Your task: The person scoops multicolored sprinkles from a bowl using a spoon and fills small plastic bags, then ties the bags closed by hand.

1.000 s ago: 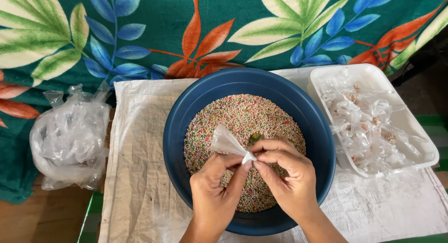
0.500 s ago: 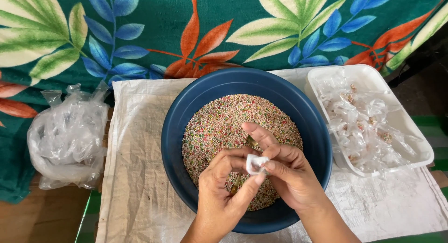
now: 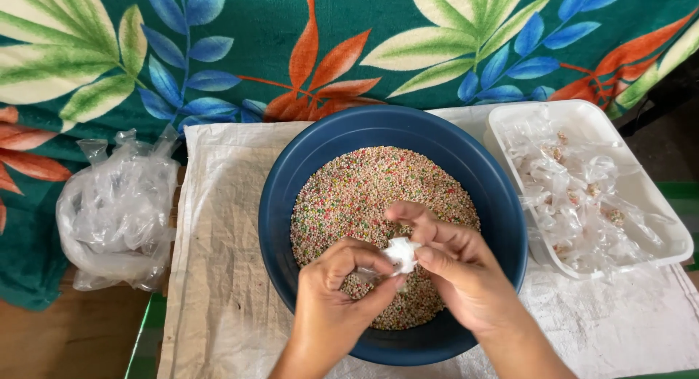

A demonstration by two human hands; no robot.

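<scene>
A small clear plastic bag [image 3: 400, 254] is pinched between the left hand [image 3: 338, 306] and right hand [image 3: 455, 273]. Both are held together over the blue bowl [image 3: 291, 182] of coloured sprinkles [image 3: 357, 190]

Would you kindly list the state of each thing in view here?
small clear bag: pinched between both hands, over the bowl.
left hand: shut on the bag.
right hand: shut on the bag.
blue bowl: partly filled with coloured beads.
white tray: holding filled little bags.
big plastic bag: open, crumpled.

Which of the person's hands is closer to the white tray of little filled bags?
Right. The right hand is over the blue bowl, on the side toward the white tray; the left hand is farther away.
</scene>
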